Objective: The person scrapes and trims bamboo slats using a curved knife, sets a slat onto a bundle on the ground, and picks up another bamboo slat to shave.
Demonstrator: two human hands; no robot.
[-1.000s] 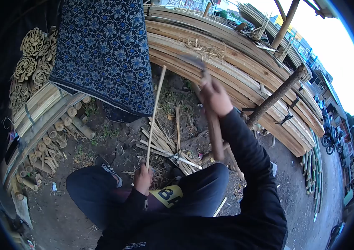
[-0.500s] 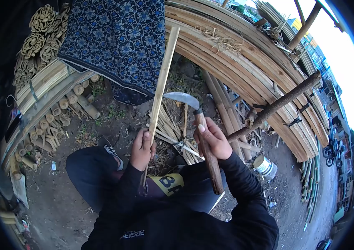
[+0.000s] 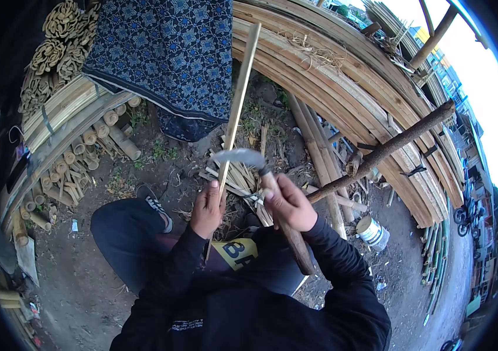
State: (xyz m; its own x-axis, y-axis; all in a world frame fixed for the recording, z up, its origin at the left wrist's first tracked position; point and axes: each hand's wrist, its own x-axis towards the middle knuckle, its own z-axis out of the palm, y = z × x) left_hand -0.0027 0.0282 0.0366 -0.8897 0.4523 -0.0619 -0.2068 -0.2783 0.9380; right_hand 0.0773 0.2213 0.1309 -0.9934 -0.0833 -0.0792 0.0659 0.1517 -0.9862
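A long pale bamboo strip stands tilted in front of me, its lower part in the grip of my left hand. My right hand is wrapped round the wooden handle of a sickle. The curved blade lies across the strip a little above my left hand and is slightly blurred. Whether the edge cuts into the strip I cannot tell. Below my hands, a yellow lettered cloth lies between my legs. The strip's lowest end is partly hidden by my left hand and sleeve.
Split bamboo pieces lie on the ground just beyond my hands. A blue patterned cloth hangs ahead. Long planks are stacked to the right, with a slanting pole before them. A white bucket stands at right, bamboo poles at left.
The sickle has moved left and slightly down, so its blade now crosses the strip. My left hand has shifted a little right, and the strip's top has risen and moved right.
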